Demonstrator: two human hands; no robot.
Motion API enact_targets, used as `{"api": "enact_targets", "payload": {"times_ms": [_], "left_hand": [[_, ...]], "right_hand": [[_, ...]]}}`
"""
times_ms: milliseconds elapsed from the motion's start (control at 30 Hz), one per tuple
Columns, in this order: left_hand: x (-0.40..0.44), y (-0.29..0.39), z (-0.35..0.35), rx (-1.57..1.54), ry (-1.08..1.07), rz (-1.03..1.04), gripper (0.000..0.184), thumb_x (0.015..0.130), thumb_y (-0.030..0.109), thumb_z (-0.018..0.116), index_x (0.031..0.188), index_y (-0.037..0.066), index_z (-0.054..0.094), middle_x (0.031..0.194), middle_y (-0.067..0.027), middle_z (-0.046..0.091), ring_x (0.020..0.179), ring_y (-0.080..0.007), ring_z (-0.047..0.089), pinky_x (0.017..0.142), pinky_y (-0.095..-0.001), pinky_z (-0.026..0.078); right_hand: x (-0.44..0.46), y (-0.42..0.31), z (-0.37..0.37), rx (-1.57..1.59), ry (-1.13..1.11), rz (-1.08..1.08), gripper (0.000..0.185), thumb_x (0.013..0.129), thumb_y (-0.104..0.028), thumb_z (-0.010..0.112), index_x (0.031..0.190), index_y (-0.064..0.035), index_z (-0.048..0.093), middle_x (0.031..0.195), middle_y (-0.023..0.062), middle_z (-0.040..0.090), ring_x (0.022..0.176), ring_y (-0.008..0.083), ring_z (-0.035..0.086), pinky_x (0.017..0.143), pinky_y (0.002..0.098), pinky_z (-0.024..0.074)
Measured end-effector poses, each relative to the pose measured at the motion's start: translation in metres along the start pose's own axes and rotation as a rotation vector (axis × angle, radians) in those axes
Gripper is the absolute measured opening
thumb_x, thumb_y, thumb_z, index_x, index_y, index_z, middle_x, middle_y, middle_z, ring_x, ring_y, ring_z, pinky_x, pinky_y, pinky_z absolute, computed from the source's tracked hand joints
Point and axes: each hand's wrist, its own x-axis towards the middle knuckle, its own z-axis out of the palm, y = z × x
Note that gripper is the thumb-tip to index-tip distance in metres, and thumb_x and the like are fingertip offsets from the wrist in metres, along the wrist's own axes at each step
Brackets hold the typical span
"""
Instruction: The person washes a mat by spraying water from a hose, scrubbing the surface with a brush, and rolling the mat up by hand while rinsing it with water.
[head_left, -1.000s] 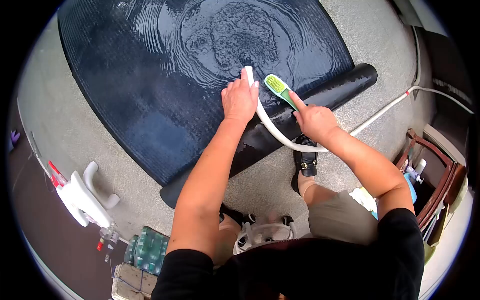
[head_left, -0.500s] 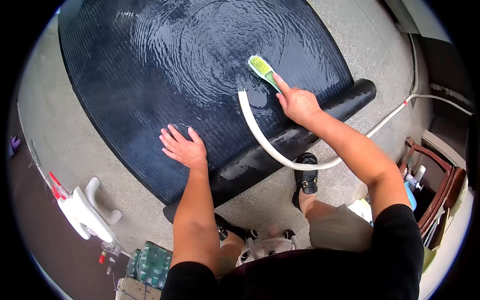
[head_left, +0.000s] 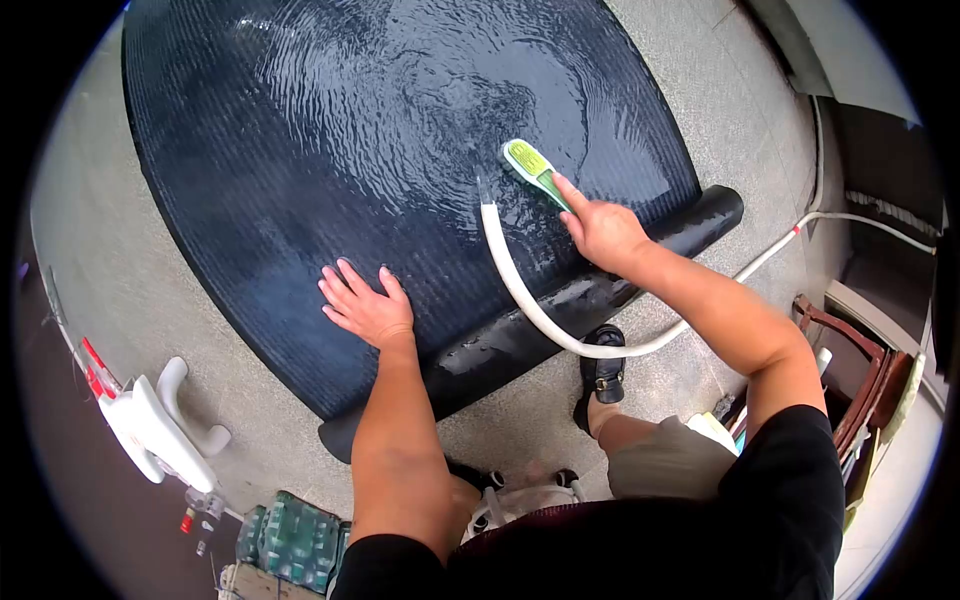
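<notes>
My right hand (head_left: 608, 236) is closed round the handle of a green and white brush (head_left: 530, 162), its index finger stretched along the handle and its head over the wet mat. My left hand (head_left: 366, 305) lies with fingers spread on the dark ribbed mat (head_left: 250, 190) and holds nothing. Between the hands a white hose (head_left: 515, 285) curves over the mat's rolled near edge (head_left: 490, 365). Water runs from its open end and ripples across the mat.
A white plastic object (head_left: 160, 430) stands on the floor at left, near packed green bottles (head_left: 295, 540). My black shoe (head_left: 603, 375) is just below the roll. A brown wooden frame (head_left: 850, 375) stands at right; the hose runs past it.
My left hand has let go of the hose and moved left and down, onto the mat. The hose end now lies lower. The brush has shifted slightly left.
</notes>
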Motion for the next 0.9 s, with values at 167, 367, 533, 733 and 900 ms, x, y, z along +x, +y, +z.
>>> {"api": "enact_targets", "payload": {"times_ms": [167,367,533,733,900], "left_hand": [[0.002,0.0,0.001,-0.016,0.021,0.01,0.067,0.091,0.043,0.054,0.146,0.009,0.038,0.155,-0.0151,0.029,0.145,-0.0346,0.024,0.114,-0.0574,0.018],[0.004,0.001,-0.001,-0.022,-0.004,-0.006,0.068,0.09,0.042,0.055,0.146,0.008,0.038,0.155,-0.0152,0.03,0.144,-0.0347,0.025,0.114,-0.0581,0.019],[0.005,0.005,-0.006,-0.015,-0.028,-0.02,0.068,0.089,0.041,0.056,0.145,0.008,0.039,0.155,-0.0154,0.03,0.144,-0.0347,0.024,0.114,-0.0583,0.019],[0.005,0.003,-0.005,-0.019,-0.039,-0.019,0.069,0.088,0.04,0.058,0.146,0.009,0.037,0.155,-0.015,0.029,0.145,-0.0346,0.024,0.114,-0.0583,0.019],[0.007,0.002,-0.005,-0.018,-0.055,-0.035,0.07,0.087,0.04,0.059,0.146,0.009,0.037,0.155,-0.0158,0.029,0.144,-0.0357,0.024,0.113,-0.0592,0.019]], "right_hand": [[0.128,-0.001,-0.035,0.112,0.365,0.195,0.054,0.098,-0.034,0.044,0.149,-0.0193,0.031,0.092,0.0211,0.069,0.083,0.0399,0.066,0.079,0.0491,0.0512],[0.025,-0.025,0.004,0.076,0.041,-0.034,0.063,0.096,-0.028,0.05,0.152,-0.0158,0.024,0.085,0.0238,0.067,0.078,0.0412,0.066,0.075,0.051,0.0509],[0.099,-0.04,-0.034,-0.037,0.148,-0.045,0.056,0.098,-0.03,0.045,0.15,-0.0185,0.029,0.092,0.0208,0.069,0.084,0.0381,0.067,0.077,0.0487,0.0517],[0.179,-0.112,-0.061,0.15,0.273,0.104,0.056,0.098,-0.03,0.04,0.148,-0.0082,0.03,0.105,0.0212,0.068,0.098,0.0376,0.065,0.087,0.0478,0.0499],[0.076,-0.121,-0.01,-0.025,0.045,-0.274,0.061,0.095,-0.026,0.052,0.151,-0.0155,0.029,0.081,0.0209,0.067,0.075,0.0368,0.067,0.072,0.0482,0.0532]]}}
